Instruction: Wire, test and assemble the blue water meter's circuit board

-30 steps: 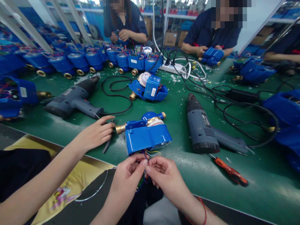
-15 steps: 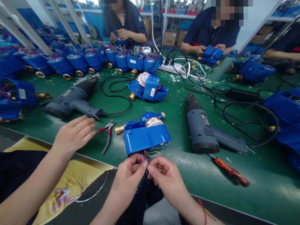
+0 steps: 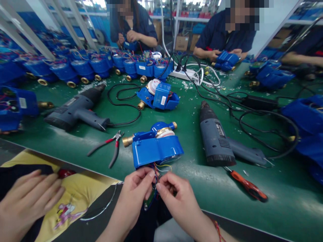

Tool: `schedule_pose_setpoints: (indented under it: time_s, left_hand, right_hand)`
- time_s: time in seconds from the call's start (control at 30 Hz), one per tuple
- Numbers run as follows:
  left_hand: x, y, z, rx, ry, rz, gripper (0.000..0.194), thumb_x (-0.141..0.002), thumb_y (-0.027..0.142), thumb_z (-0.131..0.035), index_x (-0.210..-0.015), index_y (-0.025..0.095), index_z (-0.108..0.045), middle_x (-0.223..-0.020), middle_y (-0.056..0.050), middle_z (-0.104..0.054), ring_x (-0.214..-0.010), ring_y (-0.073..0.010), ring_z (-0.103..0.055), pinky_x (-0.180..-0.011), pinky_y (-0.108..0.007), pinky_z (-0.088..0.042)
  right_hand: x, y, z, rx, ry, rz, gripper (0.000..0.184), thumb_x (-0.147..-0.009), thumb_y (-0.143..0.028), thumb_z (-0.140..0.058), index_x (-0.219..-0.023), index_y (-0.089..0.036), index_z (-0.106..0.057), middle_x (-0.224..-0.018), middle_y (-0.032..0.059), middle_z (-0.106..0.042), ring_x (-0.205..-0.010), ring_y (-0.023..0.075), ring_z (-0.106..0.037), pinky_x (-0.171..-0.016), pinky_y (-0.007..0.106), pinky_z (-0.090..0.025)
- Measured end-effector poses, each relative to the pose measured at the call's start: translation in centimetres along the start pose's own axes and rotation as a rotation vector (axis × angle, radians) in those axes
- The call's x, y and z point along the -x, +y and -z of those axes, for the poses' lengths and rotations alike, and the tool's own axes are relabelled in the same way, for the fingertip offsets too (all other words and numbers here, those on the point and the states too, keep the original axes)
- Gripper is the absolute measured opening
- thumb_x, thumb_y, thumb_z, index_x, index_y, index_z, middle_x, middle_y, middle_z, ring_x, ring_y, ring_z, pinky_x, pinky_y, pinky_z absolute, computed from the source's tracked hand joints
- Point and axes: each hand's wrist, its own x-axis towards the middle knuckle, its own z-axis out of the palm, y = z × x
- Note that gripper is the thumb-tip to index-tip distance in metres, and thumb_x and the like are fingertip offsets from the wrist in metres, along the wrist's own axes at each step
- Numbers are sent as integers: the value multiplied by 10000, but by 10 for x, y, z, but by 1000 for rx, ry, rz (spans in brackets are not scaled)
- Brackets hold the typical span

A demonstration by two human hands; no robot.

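A blue water meter with brass pipe ends lies at the front edge of the green table. Thin coloured wires run out of its near side, down between my hands. My left hand is closed, pinching the wires between thumb and forefinger. Close beside it, my right hand is also closed in a pinch on the wires; its fingertips partly hide them. Below my fingers hangs a small green circuit board, mostly covered by my left hand.
Pliers and a grey heat gun lie left; another heat gun and a screwdriver lie right. A neighbour's hand is at lower left. A second meter, cords and several more meters stand further back.
The neighbour's hand has drawn back from the pliers toward the lower left. My hands have shifted slightly at the wires, and more of the circuit board shows.
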Motion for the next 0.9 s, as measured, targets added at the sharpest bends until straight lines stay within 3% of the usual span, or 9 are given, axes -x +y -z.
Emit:
schedule_pose_setpoints:
  time_s: [0.1, 0.2, 0.37, 0.47, 0.6, 0.77, 0.83, 0.9]
  left_hand:
    - [0, -1, -2, -3, 22, -8, 272, -719, 399, -724, -705, 140, -641, -517, 55, -481, -422, -31, -298, -411, -168, -201]
    - [-1, -3, -2, -2, 27, -12, 253, -729, 386, -713, -698, 146, -639, -506, 57, -468, -426, -37, -305, -415, -168, -211]
    - [-2, -7, 1, 46, 9, -5, 238, -760, 388, -701, -741, 158, -641, -491, 65, -455, -438, -47, -317, -431, -168, -236]
    - [-1, -7, 2, 61, 10, -1, 264, -745, 407, -721, -732, 156, -641, -487, 67, -458, -432, -41, -307, -428, -161, -230]
    - [0, -6, 0, 51, 32, 4, 328, -707, 474, -740, -734, 156, -663, -503, 60, -485, -430, -35, -304, -432, -158, -246]
    - [-3, -6, 5, -120, 12, -16, 412, -595, 542, -788, -676, 156, -670, -556, 3, -589, -500, -104, -478, -470, -198, -374]
    - [-8, -10, 11, -179, -51, -28, 435, -622, 585, -752, -713, 165, -685, -643, -31, -653, -613, -165, -577, -571, -236, -460]
    - [-13, -16, 16, -212, -83, -34, 456, -647, 625, -713, -730, 177, -681, -662, -26, -654, -626, -171, -583, -584, -240, -468]
  right_hand:
    - [3, 3, -1, 201, 44, 176, 185, -861, -195, -512, -677, -181, -525, -603, -36, -474, -540, 88, -393, -526, 230, -278]
    - [4, 3, 1, 233, 38, 252, 185, -878, -186, -514, -694, -180, -535, -628, -33, -504, -559, 88, -420, -548, 231, -293]
    - [0, 0, 3, 15, -16, 102, 273, -919, -309, -471, -720, -171, -597, -673, 8, -583, -617, 116, -506, -579, 231, -373]
    - [-3, 0, 1, -71, -12, 14, 235, -879, -339, -507, -762, -164, -611, -701, 20, -599, -614, 124, -520, -565, 232, -397]
    - [-4, 1, -7, -54, 3, -33, 198, -813, -307, -537, -671, -169, -553, -589, -13, -529, -509, 97, -449, -490, 215, -348]
    - [-6, 8, -10, 247, 128, 234, 181, -735, -150, -532, -579, -184, -448, -510, -59, -407, -446, 68, -336, -438, 220, -236]
    - [-6, 10, -2, 371, 80, 390, 190, -735, -156, -576, -583, -189, -467, -526, -54, -455, -461, 78, -392, -445, 225, -275]
    - [0, 6, 10, 480, -8, 503, 192, -801, -248, -618, -636, -199, -534, -600, -36, -542, -530, 98, -489, -491, 223, -375]
